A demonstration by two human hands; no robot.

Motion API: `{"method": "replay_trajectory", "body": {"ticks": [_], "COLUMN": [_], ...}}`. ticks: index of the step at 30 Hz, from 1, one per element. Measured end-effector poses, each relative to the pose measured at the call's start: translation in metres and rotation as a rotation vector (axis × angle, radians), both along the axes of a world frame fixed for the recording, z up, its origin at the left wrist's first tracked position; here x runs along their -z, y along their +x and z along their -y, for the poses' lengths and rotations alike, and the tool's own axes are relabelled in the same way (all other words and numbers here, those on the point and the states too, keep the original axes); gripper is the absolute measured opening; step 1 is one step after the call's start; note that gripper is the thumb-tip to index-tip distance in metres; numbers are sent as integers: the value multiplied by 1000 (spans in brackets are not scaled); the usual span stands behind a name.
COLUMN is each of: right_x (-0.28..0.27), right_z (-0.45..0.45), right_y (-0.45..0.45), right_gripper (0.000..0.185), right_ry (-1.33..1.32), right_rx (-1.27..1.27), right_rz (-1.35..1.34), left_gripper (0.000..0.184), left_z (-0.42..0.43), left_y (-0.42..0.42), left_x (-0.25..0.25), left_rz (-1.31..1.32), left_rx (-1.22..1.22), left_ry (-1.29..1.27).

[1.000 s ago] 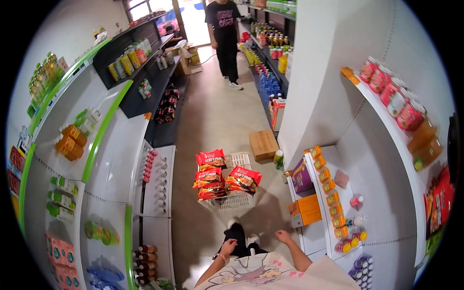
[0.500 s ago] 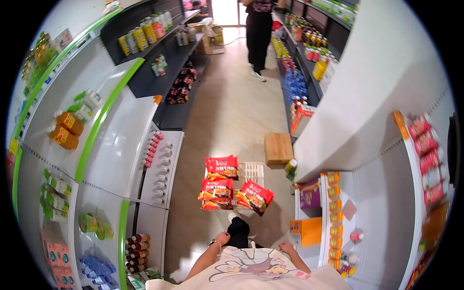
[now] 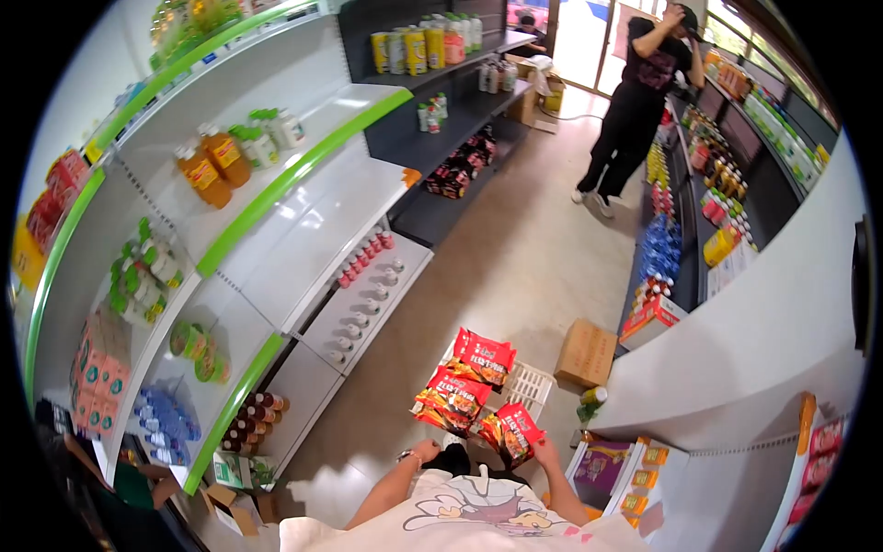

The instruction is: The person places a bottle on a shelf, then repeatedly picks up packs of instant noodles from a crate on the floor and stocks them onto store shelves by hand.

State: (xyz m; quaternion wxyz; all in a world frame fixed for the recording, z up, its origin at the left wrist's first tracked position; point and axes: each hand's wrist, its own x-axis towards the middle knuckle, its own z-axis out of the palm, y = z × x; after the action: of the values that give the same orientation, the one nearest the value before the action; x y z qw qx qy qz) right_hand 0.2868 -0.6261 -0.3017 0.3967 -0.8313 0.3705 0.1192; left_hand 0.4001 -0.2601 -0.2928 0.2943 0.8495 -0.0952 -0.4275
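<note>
Several red instant noodle packets lie in front of me. One packet is at the back, another pile of packets is at the left, and a third packet is at the right. Beneath them is a white slatted basket or rack, partly covered. My right hand reaches the right edge of the nearest packet; whether its fingers grip it is hidden. Low beside my dark-trousered leg, my left hand is loosely closed, with nothing visible in it and a watch on the wrist.
A cardboard box and a yellow-green bottle stand right of the basket. White shelves with bottles line the left. In the aisle stands a person, arms raised to the head. Another person's arm shows at lower left.
My view has turned and tilted, so the aisle runs toward the upper right. My right hand has moved forward from my side to the right-hand packet. The packets seem unmoved.
</note>
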Motion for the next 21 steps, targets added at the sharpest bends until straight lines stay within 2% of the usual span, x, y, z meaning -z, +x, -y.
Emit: {"method": "replay_trajectory", "body": {"ticks": [2,3,5,6,8,9,12,16,17,18,20,21], "right_x": [-20,-28,-31,-22,26,2,10,47,50,14,22,18], "right_z": [-8,-11,-17,-13,5,-3,2,10,17,17,19,19], "right_y": [25,33,36,35,29,26,20,20,20,27,29,28], "right_gripper": [43,56,65,69,81,81,79,65,49,36,31,28], "right_ry": [-88,-170,-190,-201,-25,-146,-12,255,471,531,336,508], "right_rx": [-2,-28,-103,-145,-258,-234,-75,139,3,-42,-314,-250], "right_rz": [38,3,-45,-67,-59,-40,30,37,107,-116,64,52], "left_gripper": [34,32,32,32,30,29,28,31,31,30,28,24], "left_z": [-10,-14,-18,-14,6,14,51,114,128,139,163,174], "left_y": [-13,-22,-45,-51,-71,-82,-101,-120,-122,-126,-132,-139], "left_x": [2,12,18,18,-4,-7,-19,-27,-27,-22,-31,-34], "left_rz": [-60,-176,-220,-242,-262,-267,-300,-349,-340,-333,-304,-243], "left_rx": [-186,-335,-457,-523,-677,-723,-846,-891,-880,-870,-937,-1061], "left_ry": [-42,-113,-147,-167,-221,-254,-298,-374,-407,-440,-461,-571]}}
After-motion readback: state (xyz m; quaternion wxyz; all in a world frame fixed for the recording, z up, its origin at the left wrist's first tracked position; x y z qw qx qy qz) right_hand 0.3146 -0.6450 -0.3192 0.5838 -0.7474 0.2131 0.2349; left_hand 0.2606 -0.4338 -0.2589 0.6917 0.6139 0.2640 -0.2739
